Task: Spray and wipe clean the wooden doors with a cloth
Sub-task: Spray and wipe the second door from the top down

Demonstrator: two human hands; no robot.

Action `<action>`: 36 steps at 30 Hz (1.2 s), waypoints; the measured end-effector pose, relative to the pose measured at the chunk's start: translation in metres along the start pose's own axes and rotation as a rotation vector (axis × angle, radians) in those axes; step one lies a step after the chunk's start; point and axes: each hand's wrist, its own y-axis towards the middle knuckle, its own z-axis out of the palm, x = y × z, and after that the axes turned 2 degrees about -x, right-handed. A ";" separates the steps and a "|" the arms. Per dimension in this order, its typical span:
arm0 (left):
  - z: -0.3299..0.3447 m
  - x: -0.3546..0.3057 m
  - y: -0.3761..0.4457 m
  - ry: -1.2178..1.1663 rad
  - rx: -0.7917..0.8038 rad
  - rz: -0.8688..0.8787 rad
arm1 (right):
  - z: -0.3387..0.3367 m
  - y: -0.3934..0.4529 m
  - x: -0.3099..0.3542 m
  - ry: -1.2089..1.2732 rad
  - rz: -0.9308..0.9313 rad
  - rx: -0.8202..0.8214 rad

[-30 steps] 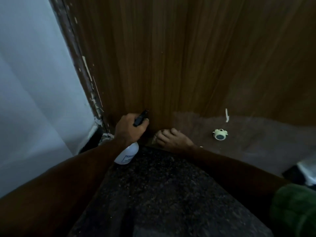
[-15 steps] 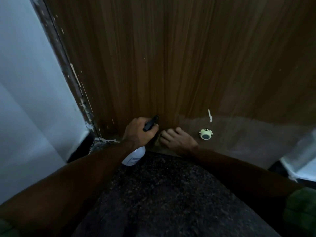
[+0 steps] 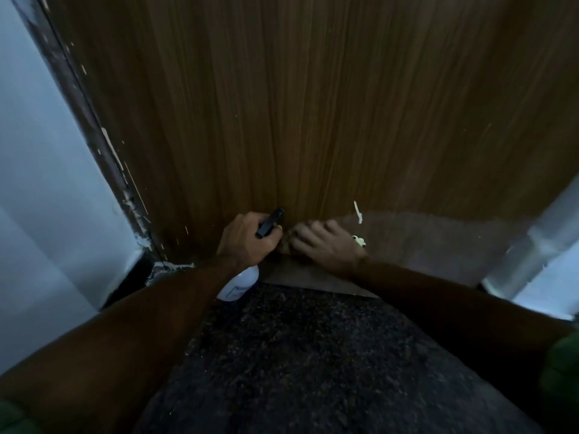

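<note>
A brown wooden door (image 3: pixel 313 120) fills the upper view, its lowest band duller than the rest. My left hand (image 3: pixel 247 242) grips a white spray bottle (image 3: pixel 239 285) by its black nozzle head, close to the door's bottom edge. Beside it, my right hand (image 3: pixel 326 245) lies blurred on a brownish cloth (image 3: pixel 286 245) against the base of the door; the cloth is mostly hidden under the fingers.
A small pale green doorstop (image 3: pixel 360 241) sits on the door's lower part, just right of my right hand. A white wall (image 3: pixel 47 183) and a chipped dark frame (image 3: pixel 103 158) stand at left. Dark speckled floor (image 3: pixel 313 355) lies below; a bright gap (image 3: pixel 548 261) shows at right.
The view has shifted left along the door. My right hand has slid right along the door's base, toward the doorstop, and is now blurred. My left hand keeps hold of the bottle.
</note>
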 end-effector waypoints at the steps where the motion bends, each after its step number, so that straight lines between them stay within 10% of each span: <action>1: 0.000 -0.001 0.001 0.004 0.007 0.010 | -0.007 0.005 -0.011 0.022 0.126 -0.045; 3: 0.002 -0.003 0.001 0.020 0.022 0.035 | -0.018 0.003 -0.027 0.048 0.254 -0.069; 10: 0.012 -0.020 -0.004 0.072 0.117 0.086 | -0.027 -0.028 -0.032 -0.002 -0.140 0.172; 22: 0.048 -0.067 -0.015 0.333 0.293 0.178 | -0.092 -0.091 -0.085 0.190 0.569 0.080; 36: 0.058 -0.070 -0.025 0.156 0.163 0.123 | -0.054 -0.083 -0.028 0.302 0.398 0.278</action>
